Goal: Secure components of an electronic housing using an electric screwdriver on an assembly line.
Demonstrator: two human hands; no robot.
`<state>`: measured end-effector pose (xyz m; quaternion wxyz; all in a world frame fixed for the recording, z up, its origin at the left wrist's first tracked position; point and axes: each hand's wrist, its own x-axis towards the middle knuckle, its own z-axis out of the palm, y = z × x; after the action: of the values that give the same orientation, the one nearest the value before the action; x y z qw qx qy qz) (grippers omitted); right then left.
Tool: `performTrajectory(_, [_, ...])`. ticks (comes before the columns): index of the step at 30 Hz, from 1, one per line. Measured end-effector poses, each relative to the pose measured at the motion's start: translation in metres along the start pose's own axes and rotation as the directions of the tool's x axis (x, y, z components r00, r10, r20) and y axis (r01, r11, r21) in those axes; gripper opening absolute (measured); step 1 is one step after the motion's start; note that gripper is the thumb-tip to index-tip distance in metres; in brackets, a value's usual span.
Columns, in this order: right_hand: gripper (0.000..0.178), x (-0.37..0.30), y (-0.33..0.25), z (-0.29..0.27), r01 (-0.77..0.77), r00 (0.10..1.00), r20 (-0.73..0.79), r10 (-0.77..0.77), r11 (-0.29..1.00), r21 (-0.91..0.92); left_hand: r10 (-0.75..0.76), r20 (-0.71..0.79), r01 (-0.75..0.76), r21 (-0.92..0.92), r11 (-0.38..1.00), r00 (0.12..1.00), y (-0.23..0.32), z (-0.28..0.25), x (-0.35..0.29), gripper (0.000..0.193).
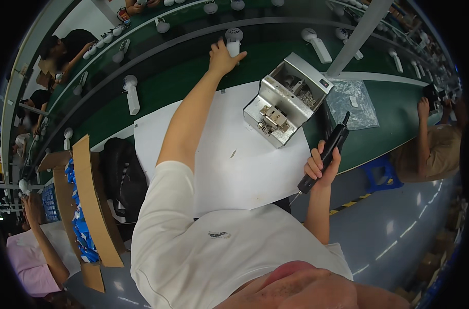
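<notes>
My left hand [225,57] reaches to the far side of the bench, fingers and thumb spread around the handle of a white handheld device with a round grey-and-white head [234,35]. Whether the fingers press on it is hard to make out. In my right hand [324,167] is a black electric screwdriver [331,149], its thin bit pointing down toward me and its cord end up. Between the hands stands a silver metal screw feeder [288,100] with an open top and small screws inside. It rests on a white sheet [229,170] covering the bench.
More white devices [133,95] lie along the dark belt [188,49]. A clear plastic bag [353,103] lies right of the feeder beside a metal post [355,44]. At left are a black bag [124,175] and a cardboard box [93,201] of blue packets. Co-workers sit around.
</notes>
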<state>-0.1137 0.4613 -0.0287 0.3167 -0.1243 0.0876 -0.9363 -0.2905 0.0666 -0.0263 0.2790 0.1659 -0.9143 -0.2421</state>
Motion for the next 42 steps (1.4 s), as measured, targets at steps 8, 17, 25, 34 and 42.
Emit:
performTrajectory(8, [0.032,-0.003,0.0,-0.006,0.002,1.0,0.029,-0.003,1.0,0.018,-0.066,0.603,0.606,-0.795,0.036,0.795,0.012,-0.073,-0.042,0.051])
performTrajectory(17, [0.034,0.005,0.011,0.043,0.233,0.967,0.169,-0.188,0.924,-0.304,0.152,0.728,0.741,-0.634,-0.222,0.668,0.029,-0.15,-0.207,0.051])
performTrajectory(25, [0.048,0.061,0.049,0.16,0.597,0.728,0.649,-0.223,0.672,-0.439,0.046,0.748,0.742,-0.646,-0.182,0.662,0.05,-0.136,-0.245,0.053])
performTrajectory(34, [0.044,0.121,0.114,0.1,0.584,0.791,0.574,-0.21,0.537,-0.609,0.038,0.782,0.755,-0.585,-0.296,0.622,0.037,-0.123,-0.247,0.048])
performTrajectory(42, [0.041,0.128,0.119,0.081,0.54,0.835,0.525,-0.166,0.436,-0.72,0.09,0.773,0.76,-0.585,-0.284,0.629,0.03,-0.115,-0.249,0.048])
